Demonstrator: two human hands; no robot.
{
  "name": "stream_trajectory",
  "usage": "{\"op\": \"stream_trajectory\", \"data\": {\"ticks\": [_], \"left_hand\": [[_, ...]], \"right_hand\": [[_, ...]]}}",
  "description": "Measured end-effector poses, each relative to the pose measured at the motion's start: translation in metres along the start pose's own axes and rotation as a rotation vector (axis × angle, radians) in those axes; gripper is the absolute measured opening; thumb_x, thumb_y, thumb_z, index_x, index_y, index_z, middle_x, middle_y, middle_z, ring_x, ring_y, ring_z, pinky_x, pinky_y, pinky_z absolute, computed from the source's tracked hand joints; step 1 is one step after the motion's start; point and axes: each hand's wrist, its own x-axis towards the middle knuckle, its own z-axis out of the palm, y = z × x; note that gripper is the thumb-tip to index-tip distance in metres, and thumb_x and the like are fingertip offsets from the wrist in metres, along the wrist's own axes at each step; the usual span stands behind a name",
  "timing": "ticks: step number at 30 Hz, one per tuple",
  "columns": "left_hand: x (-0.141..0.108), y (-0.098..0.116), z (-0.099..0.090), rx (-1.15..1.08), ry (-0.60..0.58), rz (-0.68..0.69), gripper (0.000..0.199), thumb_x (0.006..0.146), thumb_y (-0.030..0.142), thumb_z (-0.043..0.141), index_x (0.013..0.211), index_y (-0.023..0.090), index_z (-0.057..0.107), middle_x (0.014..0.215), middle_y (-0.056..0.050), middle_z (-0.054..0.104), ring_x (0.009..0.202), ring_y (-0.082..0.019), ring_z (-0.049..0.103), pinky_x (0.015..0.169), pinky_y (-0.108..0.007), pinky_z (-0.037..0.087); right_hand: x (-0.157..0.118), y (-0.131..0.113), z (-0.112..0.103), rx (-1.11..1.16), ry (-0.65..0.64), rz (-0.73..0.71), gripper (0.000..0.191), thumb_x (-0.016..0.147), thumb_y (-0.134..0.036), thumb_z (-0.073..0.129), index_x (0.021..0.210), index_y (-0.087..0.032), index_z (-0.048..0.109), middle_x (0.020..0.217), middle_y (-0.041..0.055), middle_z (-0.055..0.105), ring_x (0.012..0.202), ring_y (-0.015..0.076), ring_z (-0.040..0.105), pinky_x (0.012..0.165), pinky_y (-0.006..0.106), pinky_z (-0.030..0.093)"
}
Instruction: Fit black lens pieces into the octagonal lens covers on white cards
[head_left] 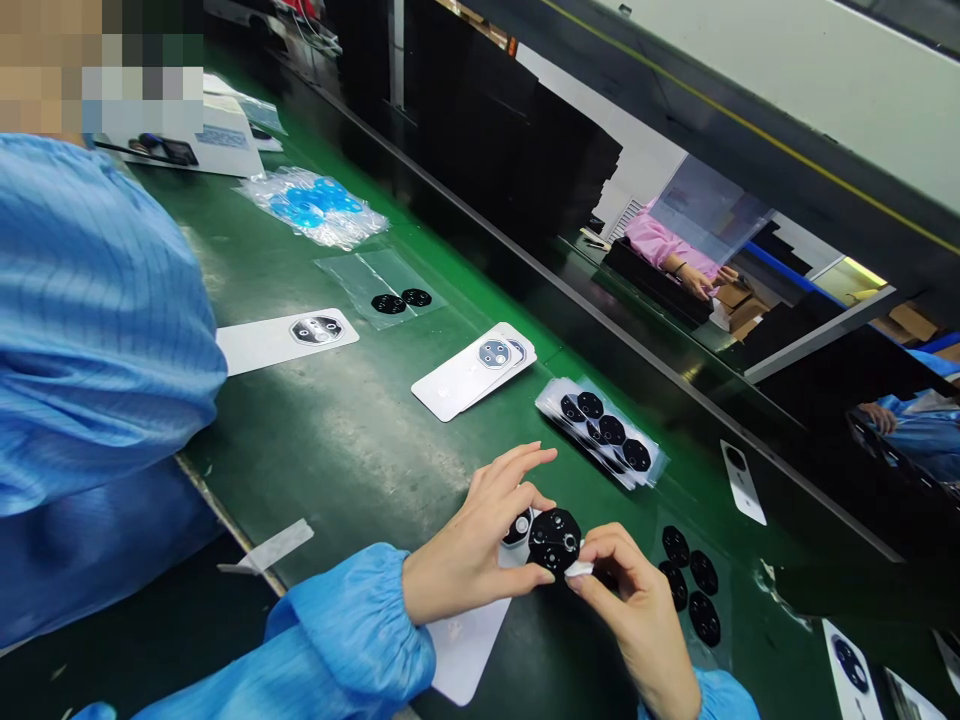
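Observation:
My left hand pinches a black octagonal camera lens cover by its edge, between thumb and index finger. The other fingers are stretched away from it. My right hand holds a small white piece between thumb and fingertips, against the cover's lower right edge; whether it is cloth or a tab I cannot tell. Beneath my left hand lies a white phone back panel, with a dark round camera area partly hidden by my fingers. To the right, several black lens covers lie on a clear sheet.
Bagged lens covers are stacked ahead, beside overlapping white panels. Another panel lies left, near a co-worker's blue sleeve. Further back are plastic bags with blue pieces. A metal rail borders the green bench.

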Motion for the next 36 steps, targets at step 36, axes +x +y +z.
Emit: {"op": "stream_trajectory", "data": {"ticks": [36], "left_hand": [[-0.007,-0.021,-0.015,0.148,-0.038,-0.019,0.034,0.078,0.033,0.068,0.106,0.021,0.053,0.148,-0.014,0.031,0.139,-0.035,0.017,0.106,-0.052,0.025]], "right_hand": [[0.006,0.035,-0.038,-0.391,-0.019,0.115,0.016,0.086,-0.037,0.053,0.082,-0.023,0.061,0.088,0.002,0.059,0.083,0.021,0.057,0.072,0.032,0.043]]}}
